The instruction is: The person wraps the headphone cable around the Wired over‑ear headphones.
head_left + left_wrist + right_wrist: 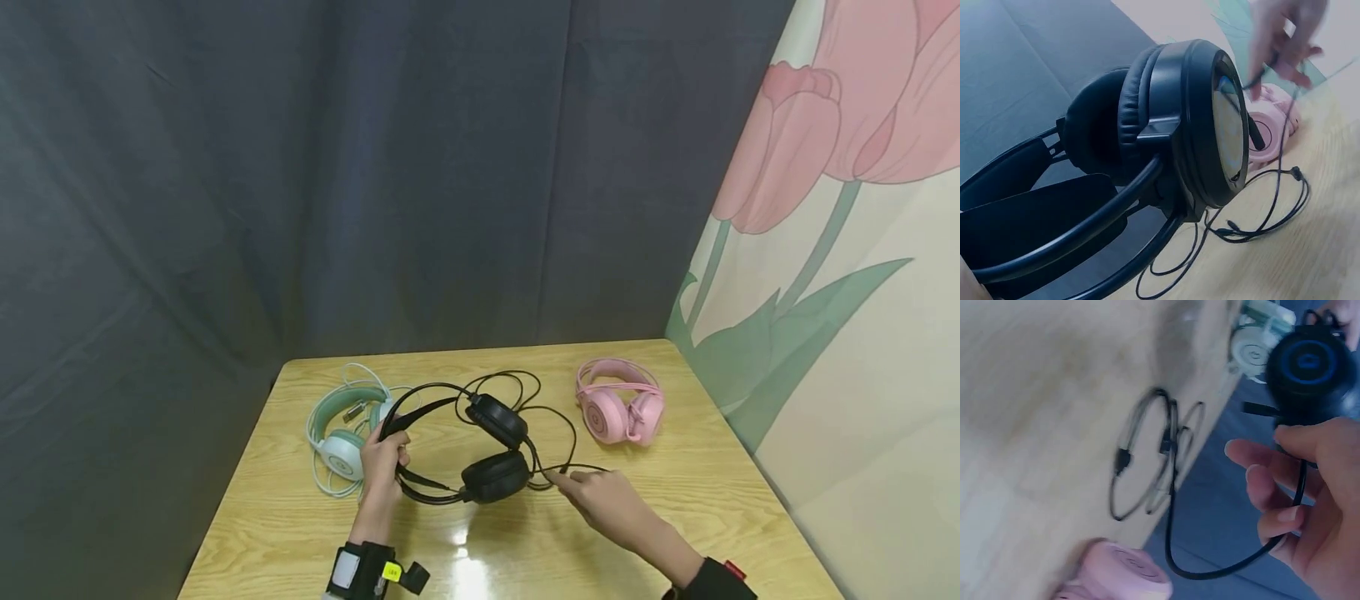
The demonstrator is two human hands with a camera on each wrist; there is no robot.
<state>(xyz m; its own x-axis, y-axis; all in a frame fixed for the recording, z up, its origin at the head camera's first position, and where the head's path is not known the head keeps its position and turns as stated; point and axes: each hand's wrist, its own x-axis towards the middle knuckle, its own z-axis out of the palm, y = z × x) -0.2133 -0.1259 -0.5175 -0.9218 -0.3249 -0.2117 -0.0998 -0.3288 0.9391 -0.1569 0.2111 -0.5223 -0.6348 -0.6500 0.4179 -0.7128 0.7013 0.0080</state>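
Note:
My left hand point(384, 460) grips a pair of black headphones point(495, 477) by the headband, holding them above the table with both ear cups toward the right. In the left wrist view the padded band and a near ear cup point(1172, 119) fill the middle. My right hand point(609, 505) is just right of the cups, its lower fingers curled round the black cable point(1170, 531), as the right wrist view shows. In that view the thumb and index finger lie close to the ear cup point(1310, 369); whether they touch it I cannot tell. The rest of the cable lies in loose loops on the table.
Green-and-white headphones point(343, 454) with their pale cable lie at the left of the wooden table point(675, 500). Pink headphones point(606, 414) stand at the back right. A dark curtain point(450, 183) hangs behind, and a wall with painted tulips point(795, 158) borders the right side.

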